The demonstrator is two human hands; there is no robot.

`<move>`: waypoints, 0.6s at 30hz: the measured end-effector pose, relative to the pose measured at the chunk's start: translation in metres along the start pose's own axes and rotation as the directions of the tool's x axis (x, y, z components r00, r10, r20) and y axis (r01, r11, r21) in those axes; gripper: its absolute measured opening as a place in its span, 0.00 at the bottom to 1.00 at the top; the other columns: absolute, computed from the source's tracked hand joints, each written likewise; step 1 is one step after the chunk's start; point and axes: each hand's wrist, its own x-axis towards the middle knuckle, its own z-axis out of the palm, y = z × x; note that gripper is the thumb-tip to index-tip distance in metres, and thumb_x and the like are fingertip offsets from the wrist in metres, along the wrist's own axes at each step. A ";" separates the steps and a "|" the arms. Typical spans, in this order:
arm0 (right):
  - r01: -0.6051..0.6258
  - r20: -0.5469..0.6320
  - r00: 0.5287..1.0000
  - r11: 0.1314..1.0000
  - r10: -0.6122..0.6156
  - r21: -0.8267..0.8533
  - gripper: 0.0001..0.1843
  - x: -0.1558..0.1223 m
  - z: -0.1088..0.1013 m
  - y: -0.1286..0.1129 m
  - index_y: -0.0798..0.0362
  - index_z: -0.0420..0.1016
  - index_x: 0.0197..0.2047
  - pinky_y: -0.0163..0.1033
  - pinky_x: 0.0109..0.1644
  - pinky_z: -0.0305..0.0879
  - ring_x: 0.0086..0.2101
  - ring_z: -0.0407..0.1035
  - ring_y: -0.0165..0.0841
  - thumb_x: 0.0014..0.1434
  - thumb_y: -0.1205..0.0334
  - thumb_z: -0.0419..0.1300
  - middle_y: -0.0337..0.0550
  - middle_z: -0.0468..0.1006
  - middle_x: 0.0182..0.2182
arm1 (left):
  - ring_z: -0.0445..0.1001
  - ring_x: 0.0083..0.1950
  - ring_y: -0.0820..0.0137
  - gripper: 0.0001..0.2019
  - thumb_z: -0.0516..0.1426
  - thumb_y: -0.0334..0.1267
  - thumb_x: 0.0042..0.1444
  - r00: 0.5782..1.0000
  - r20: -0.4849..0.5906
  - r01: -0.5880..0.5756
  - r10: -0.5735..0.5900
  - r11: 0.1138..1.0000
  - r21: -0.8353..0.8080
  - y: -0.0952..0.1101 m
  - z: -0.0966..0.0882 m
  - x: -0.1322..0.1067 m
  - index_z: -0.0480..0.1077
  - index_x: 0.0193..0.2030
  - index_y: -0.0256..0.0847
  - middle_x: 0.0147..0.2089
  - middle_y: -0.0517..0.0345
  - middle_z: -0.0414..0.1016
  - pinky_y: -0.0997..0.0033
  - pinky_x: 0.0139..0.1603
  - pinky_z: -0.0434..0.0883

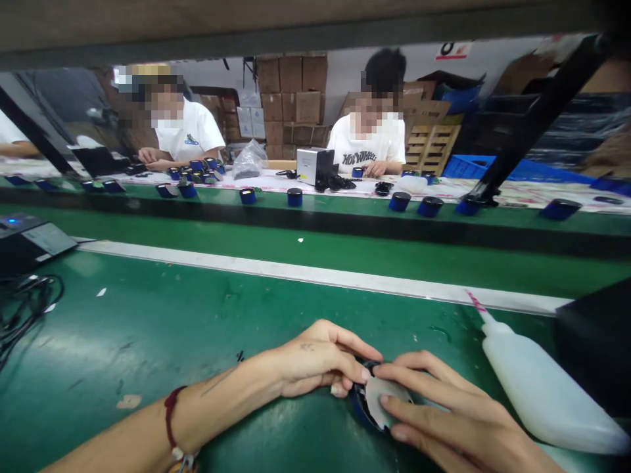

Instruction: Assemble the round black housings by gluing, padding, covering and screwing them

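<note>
A: What takes up most of the view?

B: A green work table (148, 328) with a white strip along its far edge, then a green conveyor (345, 253). Beyond it two people in white T-shirts sit at another bench; the right one's shirt (367, 148) reads "Hot Wheels" as far as I can tell.

A: Any other writing?

B: A red-and-white sign (452, 50) high on the wall, too small to read.

A: And nearer?

B: A white squeeze bottle (542, 387) lies on its side at the right, nozzle pointing away. A dark device (29, 240) with cables sits far left. Small blue cylinders (399, 200) line the far bench.

A: The hands?

B: Both hold a small blue round part (377, 402) with a pale grey face, on the table's near edge. The left hand (315, 361) pinches its left rim; the right hand (444, 414) lies over it, fingertips pressing the grey face.
</note>
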 end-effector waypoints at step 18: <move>0.149 -0.102 0.967 0.847 -0.231 -0.510 0.18 -0.013 0.026 0.002 0.54 0.75 0.46 0.48 0.43 0.70 0.43 0.72 0.43 0.68 0.72 0.44 0.44 0.78 0.47 | 0.73 0.22 0.75 0.25 0.61 0.47 0.57 0.977 0.166 -0.152 0.133 0.983 0.107 -0.027 0.005 -0.016 0.69 0.59 0.40 0.33 0.52 0.76 0.78 0.19 0.70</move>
